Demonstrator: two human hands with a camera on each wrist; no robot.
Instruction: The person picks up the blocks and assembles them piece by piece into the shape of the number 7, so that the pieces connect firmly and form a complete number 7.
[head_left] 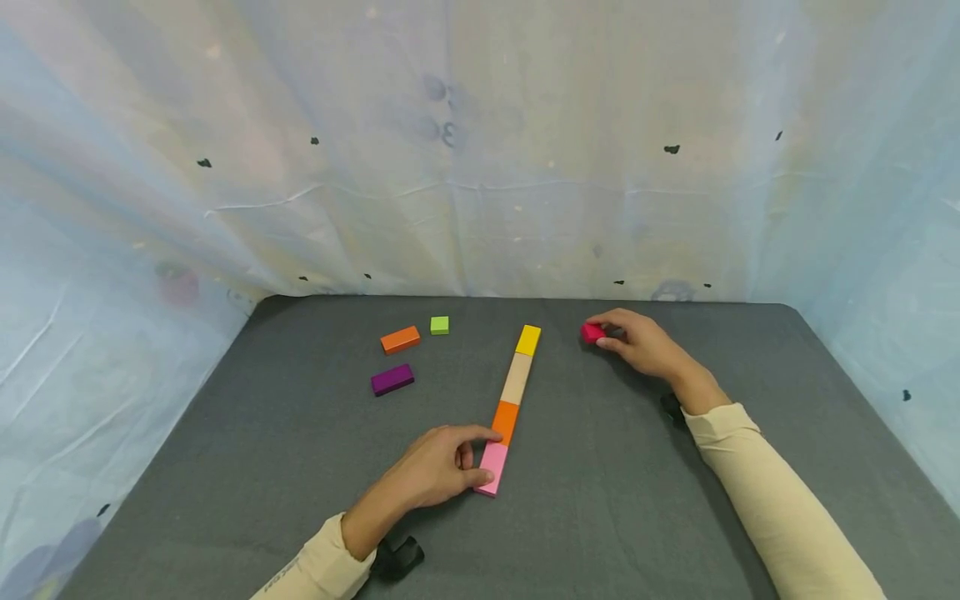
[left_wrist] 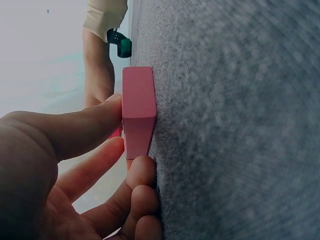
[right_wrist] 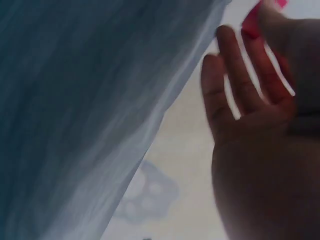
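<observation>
A row of flat blocks lies end to end on the dark table: a yellow block (head_left: 528, 340), a beige block (head_left: 516, 379), an orange block (head_left: 506, 422) and a pink block (head_left: 492, 463) nearest me. My left hand (head_left: 435, 468) rests its thumb on top of the pink block, its index fingertip by the seam with the orange one. In the left wrist view, the other fingers lie bent beside the pink block (left_wrist: 139, 92). To the right of the row's far end, my right hand (head_left: 645, 346) pinches a small red block (head_left: 592, 333) between thumb and fingers.
Left of the row lie a second orange block (head_left: 401, 339), a small green block (head_left: 439, 325) and a purple block (head_left: 392, 380). The grey table (head_left: 300, 483) ends at a pale patterned curtain (head_left: 480, 150), which hangs along the back and both sides.
</observation>
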